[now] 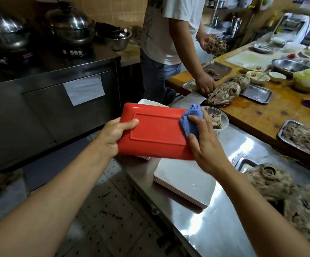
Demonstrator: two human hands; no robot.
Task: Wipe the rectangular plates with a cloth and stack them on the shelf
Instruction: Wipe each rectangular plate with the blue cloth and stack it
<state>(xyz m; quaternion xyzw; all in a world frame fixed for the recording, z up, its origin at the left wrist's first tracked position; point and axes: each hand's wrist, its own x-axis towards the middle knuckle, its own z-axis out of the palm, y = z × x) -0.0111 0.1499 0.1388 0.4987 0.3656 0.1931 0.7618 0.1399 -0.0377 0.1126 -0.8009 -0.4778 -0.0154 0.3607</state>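
The red rectangular plate is held underside up, above the near edge of the steel counter. The left hand grips the plate's left short edge, thumb lying across the red underside and fingers curled beneath. The right hand presses a bunched blue cloth against the plate's right end, fingers spread over the cloth and thumb tucked at its lower edge. Just below the plate, a stack of white rectangular plates rests on the counter. Beyond the plate, another person handles meat at a wooden board, with a cleaver lying there.
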